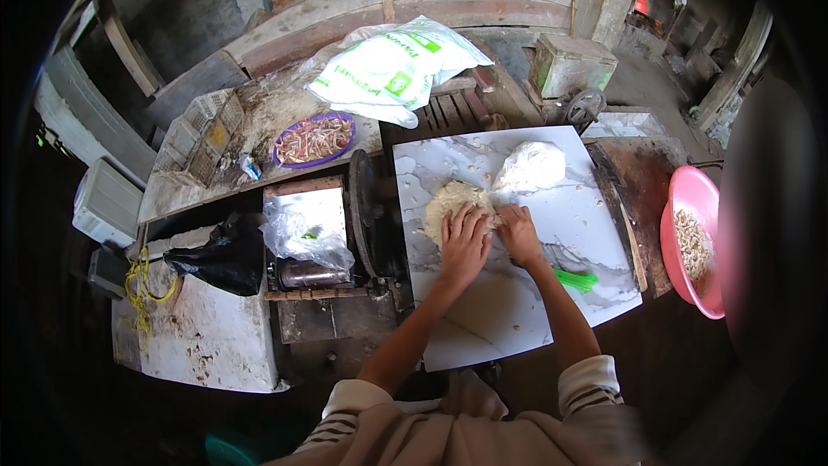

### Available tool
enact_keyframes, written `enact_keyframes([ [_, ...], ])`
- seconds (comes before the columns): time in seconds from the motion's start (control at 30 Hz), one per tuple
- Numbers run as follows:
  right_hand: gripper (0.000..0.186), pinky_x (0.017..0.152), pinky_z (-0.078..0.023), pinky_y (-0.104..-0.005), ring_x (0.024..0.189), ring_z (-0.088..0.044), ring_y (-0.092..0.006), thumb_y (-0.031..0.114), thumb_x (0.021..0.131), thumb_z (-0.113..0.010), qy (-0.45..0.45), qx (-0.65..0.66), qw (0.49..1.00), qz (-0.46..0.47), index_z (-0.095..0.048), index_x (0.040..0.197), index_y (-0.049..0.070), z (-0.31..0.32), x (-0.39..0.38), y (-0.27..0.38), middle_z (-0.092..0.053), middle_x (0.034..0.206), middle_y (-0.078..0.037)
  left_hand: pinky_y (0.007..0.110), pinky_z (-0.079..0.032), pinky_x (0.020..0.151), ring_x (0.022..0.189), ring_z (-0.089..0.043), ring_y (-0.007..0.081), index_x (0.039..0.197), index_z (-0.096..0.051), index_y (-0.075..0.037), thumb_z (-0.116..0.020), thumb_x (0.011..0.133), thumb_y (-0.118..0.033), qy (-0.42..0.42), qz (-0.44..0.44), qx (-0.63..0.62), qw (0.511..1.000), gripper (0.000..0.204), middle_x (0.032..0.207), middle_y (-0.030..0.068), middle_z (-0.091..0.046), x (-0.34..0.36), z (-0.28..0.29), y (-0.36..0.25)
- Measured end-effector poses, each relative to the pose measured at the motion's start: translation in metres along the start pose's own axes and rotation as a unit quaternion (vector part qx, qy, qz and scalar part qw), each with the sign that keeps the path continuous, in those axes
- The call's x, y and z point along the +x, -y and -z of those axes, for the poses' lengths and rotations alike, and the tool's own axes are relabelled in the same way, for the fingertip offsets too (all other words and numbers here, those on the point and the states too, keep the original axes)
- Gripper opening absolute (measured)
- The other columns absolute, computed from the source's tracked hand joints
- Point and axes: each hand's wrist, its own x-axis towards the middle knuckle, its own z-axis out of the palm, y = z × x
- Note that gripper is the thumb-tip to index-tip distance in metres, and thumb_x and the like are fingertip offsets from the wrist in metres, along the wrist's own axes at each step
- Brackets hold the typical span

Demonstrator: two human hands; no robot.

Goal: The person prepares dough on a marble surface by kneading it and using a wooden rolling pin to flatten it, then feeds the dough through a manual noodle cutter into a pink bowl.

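Note:
A flattened pale dough (444, 205) lies on a white marble-patterned board (483, 319) in front of me. My left hand (466, 240) rests on the dough's near side, palm down with its fingers stretched out. At the dough's right edge, my right hand (519, 235) has its fingers bent and pressed together on the dough; the fingertips are partly hidden. Beyond my right hand sits a white mass in clear plastic (530, 166). A bright green bundle of thin plastic (575, 280) lies beside my right forearm. Small dough crumbs dot the board.
Left of the board stands a roller machine (310, 273) with a large dark wheel (362, 211). Behind it are a purple-rimmed tray of strips (315, 140) and a large white-and-green sack (401, 69). A pink basin (693, 242) of pale pieces stands at right.

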Motion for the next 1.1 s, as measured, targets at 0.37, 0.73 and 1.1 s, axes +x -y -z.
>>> enact_keyframes([
  [0.37, 0.017, 0.075, -0.043, -0.0414, 0.082, -0.054, -0.0350, 0.002, 0.071, -0.058, -0.070, 0.075, 0.994, -0.036, -0.059, 0.089, 0.002, 0.000, 0.001, -0.011, -0.060, 0.086, -0.014, 0.047, -0.027, 0.100, 0.120, -0.037, 0.0242, 0.110, -0.053, -0.009, -0.057, 0.077, -0.018, -0.004, -0.002, 0.019, 1.000, 0.034, 0.119, 0.0061, -0.046, 0.002, 0.002, -0.001],
  [0.73, 0.023, 0.062, -0.043, -0.0211, 0.070, -0.051, -0.0082, 0.017, 0.079, -0.067, -0.069, 0.421, 0.884, -0.192, -0.060, 0.096, 0.004, 0.085, -0.021, -0.005, -0.057, 0.086, -0.004, 0.043, -0.026, 0.101, 0.118, -0.039, 0.0255, 0.112, -0.051, -0.007, -0.054, 0.086, -0.023, -0.083, 0.149, -0.207, 0.963, 0.031, 0.117, 0.0107, -0.047, 0.024, 0.006, -0.049],
  [1.1, 0.049, 0.090, -0.028, -0.0400, 0.102, -0.039, -0.0267, 0.015, 0.068, -0.070, -0.105, 0.092, 0.989, 0.041, -0.049, 0.112, 0.006, 0.145, -0.038, 0.086, -0.054, 0.103, -0.006, 0.019, -0.040, 0.046, 0.056, -0.052, 0.0103, 0.084, -0.052, -0.010, -0.051, 0.085, -0.050, 0.082, 0.416, -0.772, 0.473, 0.040, 0.071, 0.0026, -0.054, 0.036, 0.033, -0.097],
])
